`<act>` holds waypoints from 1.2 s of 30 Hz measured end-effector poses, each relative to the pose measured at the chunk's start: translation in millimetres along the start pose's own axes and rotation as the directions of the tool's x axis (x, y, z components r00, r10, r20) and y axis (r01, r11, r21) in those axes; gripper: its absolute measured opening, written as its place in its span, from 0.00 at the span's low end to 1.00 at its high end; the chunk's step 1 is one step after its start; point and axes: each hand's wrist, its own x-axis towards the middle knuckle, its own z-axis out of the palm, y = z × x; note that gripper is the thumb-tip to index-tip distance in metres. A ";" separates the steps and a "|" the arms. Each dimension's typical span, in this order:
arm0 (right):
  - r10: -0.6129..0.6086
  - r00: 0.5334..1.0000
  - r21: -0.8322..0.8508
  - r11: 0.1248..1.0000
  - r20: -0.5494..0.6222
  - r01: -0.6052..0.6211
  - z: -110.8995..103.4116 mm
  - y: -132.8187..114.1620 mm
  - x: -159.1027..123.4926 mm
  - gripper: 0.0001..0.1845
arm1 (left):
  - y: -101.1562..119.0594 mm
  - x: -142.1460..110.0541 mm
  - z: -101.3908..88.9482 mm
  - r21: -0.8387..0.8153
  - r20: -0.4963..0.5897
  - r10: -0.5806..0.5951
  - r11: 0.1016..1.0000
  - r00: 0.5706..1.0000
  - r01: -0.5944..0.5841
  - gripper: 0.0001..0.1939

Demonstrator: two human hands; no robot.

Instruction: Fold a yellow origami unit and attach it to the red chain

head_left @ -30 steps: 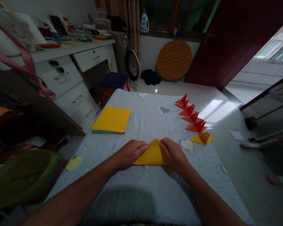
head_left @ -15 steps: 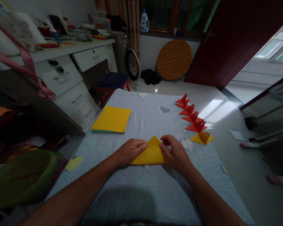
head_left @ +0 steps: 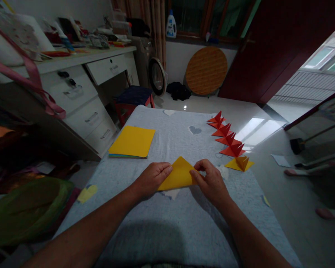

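A folded sheet of yellow paper [head_left: 179, 174], shaped like a triangle with its point away from me, is held between both hands over the cloth-covered table. My left hand [head_left: 155, 178] pinches its left edge, thumb on top. On the right edge, my right hand [head_left: 209, 178] grips the paper between thumb and fingers. Ahead to the left lies a stack of square paper [head_left: 132, 141], yellow on top. Along the table's right side runs a row of several red folded paper pieces [head_left: 231, 144], with one yellow folded piece [head_left: 240, 163] nearest me.
The table is covered with a pale blue cloth [head_left: 167, 130] with heart patterns. A white desk [head_left: 80, 96] and a stool [head_left: 135, 97] stand to the left, and a green basket [head_left: 30, 212] at lower left. Behind is a washing machine with its door [head_left: 157, 77] ajar.
Both hands have shifted the yellow paper slightly away from me, and its right side is now raised a little. My right hand's fingers have closed on the right edge.
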 end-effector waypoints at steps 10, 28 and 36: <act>0.087 0.993 0.086 0.992 0.084 -0.094 -2.2 0.3 1.6 0.09 | 0.9 -0.6 -0.3 0.046 0.009 0.032 0.998 0.999 -0.033 0.21; 0.167 0.963 0.105 0.976 0.210 -0.192 -1.3 6.6 6.4 0.11 | -1.7 0.3 -1.2 0.149 -0.185 0.173 0.978 0.967 -0.146 0.08; -0.013 0.999 -0.054 0.998 0.033 0.015 6.3 10.2 3.0 0.05 | -6.3 4.0 -0.4 0.375 -0.136 0.194 0.918 0.971 -0.131 0.08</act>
